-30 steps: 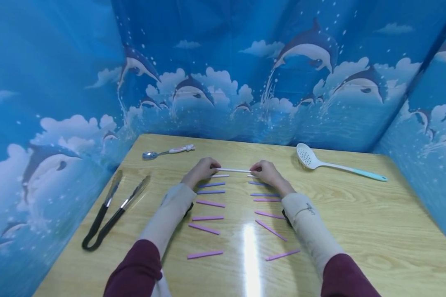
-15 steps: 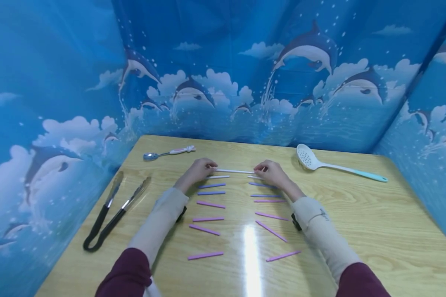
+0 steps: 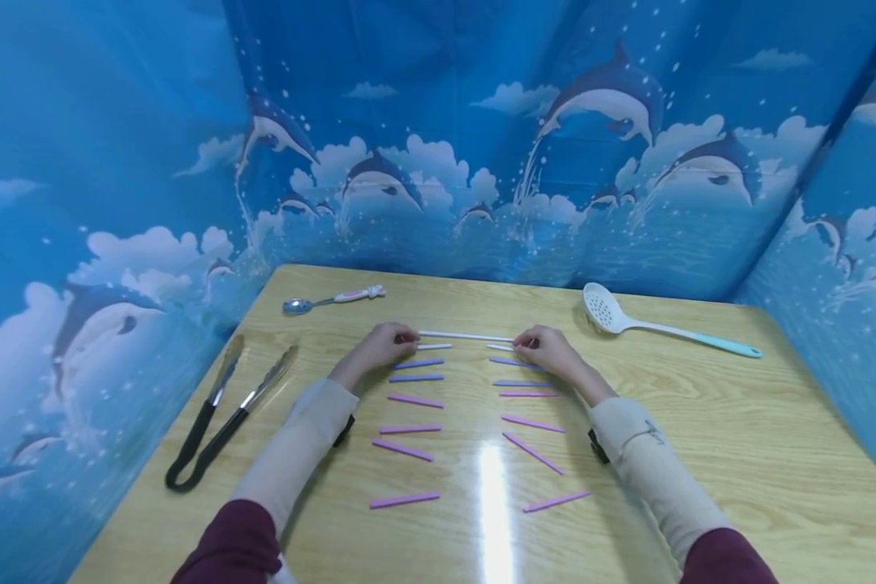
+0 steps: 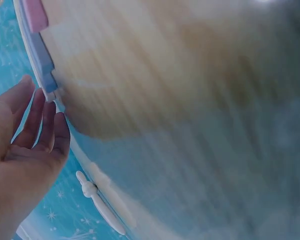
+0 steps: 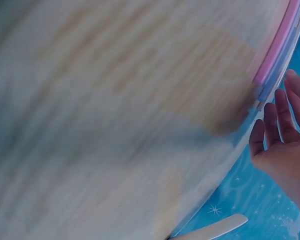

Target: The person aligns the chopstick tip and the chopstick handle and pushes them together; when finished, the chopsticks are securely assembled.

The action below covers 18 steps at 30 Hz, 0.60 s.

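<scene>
Both hands are at the far middle of the table. A long, thin white stick [image 3: 467, 336] runs between them, beyond two columns of shorter sticks. In the head view, my left hand [image 3: 383, 345] pinches its left end between thumb and fingers. At the opposite end, my right hand [image 3: 551, 353] has its fingertips around the tip. The left wrist view shows the left hand [image 4: 32, 145] with its thumb raised near the long fingers. A similar pose appears for the right hand [image 5: 285, 127]. Just below the long one lie two short white sticks, the left one [image 3: 434, 347] partly covered.
Short blue sticks [image 3: 416, 378] and pink sticks [image 3: 409, 429] lie in two columns. Black-handled tongs [image 3: 208, 426] lie open on the left. A spoon [image 3: 336, 298] is at the back left, a white skimmer [image 3: 606, 308] with a turquoise handle at the back right. A dolphin-print curtain [image 3: 438, 162] encloses the table.
My hands have moved apart, left hand leftward and right hand farther rightward. More of the long white stick shows between them. The short sticks have not moved.
</scene>
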Tool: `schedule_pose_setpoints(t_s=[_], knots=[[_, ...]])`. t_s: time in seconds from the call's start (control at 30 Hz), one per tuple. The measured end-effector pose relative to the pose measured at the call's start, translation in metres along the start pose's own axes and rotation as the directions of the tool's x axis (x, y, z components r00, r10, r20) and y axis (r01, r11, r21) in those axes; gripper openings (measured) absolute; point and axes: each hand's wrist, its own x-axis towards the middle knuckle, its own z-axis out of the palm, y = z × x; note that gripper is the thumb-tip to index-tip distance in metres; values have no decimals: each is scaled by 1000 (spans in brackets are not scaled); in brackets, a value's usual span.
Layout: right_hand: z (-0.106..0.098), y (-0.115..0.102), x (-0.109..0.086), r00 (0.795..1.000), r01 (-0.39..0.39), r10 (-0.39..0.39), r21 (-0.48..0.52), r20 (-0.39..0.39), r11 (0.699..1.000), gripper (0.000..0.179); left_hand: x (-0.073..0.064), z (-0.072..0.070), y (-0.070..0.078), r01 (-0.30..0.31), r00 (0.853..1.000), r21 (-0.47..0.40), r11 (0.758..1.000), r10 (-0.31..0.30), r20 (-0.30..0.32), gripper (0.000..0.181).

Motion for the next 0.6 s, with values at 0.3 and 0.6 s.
schedule_pose_setpoints(t_s=[0.3,0.6], knots=[[2,-2,0,999,31,-30,-39,15,999,16,9,7,0,-94,996,83,992,93,18,20],[4,-5,-3,999,39,-39,-6,-6,999,15,6,7,1,-89,996,77,993,90,-5,18]])
